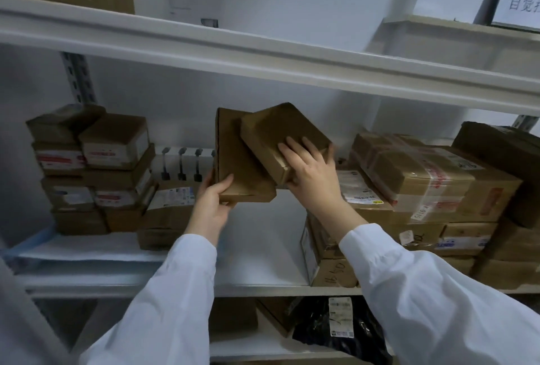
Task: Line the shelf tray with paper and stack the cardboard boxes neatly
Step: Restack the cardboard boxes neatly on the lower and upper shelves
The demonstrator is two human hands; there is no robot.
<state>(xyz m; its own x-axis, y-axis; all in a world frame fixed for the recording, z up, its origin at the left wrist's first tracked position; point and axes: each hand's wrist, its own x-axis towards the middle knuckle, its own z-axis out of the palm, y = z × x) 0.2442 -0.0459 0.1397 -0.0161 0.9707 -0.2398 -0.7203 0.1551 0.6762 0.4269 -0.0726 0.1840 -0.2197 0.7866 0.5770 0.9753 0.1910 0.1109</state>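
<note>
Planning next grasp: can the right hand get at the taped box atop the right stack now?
Probably not yet: the taped box lies uncovered nearby, but the right hand grips a small tilted box.

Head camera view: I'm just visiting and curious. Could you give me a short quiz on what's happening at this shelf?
1. True or false: the left hand holds the larger box by its lower corner.
2. The smaller box under the right hand is: A) lying flat on a stack, B) held tilted between the stacks, C) on the top shelf.
3. Fill in: the bag on the shelf below is ____ with a white label.

Key: 1 true; 2 B; 3 black.
</note>
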